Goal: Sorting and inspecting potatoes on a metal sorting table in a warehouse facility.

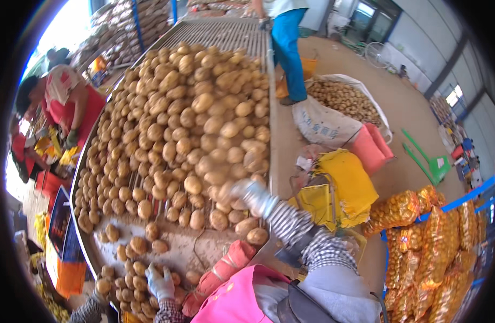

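Observation:
Potatoes (178,133) lie heaped on a long sorting table with metal bars (231,34), which slopes down to a bare metal chute (182,238). My right hand (253,198), in a pale glove and blurred, reaches flat over the potatoes near the table's right rim, with nothing visible in it. My left hand (160,282), gloved alike, is at the lower end with its fingers apart, touching potatoes (136,282) gathered there. A rolled red mesh bag (227,266) tied with string lies across the chute's near edge, between my arms.
Another person's gloved hand (98,296) is by a potato at lower left. A person in blue trousers (289,52) stands beyond the right rim; others work at left. At right are a white sack of potatoes (344,97), yellow bags (344,181), a green dustpan (437,167) and filled mesh sacks (429,250).

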Demonstrator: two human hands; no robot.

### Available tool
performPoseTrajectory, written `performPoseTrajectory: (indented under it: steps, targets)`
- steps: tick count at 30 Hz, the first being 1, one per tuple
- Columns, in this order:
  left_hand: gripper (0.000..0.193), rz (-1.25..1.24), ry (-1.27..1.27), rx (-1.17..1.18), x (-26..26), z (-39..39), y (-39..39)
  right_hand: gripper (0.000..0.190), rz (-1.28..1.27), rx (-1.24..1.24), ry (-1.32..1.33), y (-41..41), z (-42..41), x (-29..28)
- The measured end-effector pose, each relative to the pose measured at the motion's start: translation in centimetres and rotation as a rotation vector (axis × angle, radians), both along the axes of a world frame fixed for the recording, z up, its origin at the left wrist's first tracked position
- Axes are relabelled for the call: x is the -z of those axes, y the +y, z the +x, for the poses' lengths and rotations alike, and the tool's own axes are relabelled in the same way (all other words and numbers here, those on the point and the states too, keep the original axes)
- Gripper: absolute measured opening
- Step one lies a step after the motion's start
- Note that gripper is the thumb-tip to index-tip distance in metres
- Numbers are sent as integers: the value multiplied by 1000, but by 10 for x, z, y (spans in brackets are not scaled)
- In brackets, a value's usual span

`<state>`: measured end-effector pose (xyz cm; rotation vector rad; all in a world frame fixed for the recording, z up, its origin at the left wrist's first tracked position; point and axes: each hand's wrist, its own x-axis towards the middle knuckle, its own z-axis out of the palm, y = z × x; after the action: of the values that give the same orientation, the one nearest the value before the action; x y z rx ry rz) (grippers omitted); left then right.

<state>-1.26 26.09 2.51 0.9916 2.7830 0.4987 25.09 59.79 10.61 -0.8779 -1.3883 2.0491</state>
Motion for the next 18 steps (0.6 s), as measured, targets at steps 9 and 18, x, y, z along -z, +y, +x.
performPoseTrajectory:
  steps: [9, 18]
  targets:
    - [64, 151, 75, 483, -45, 84, 84, 14, 321, 819, 113, 174, 138, -84]
    - [57, -249, 165, 278, -28, 72, 28, 58, 846, 469, -1127, 109, -17, 17]
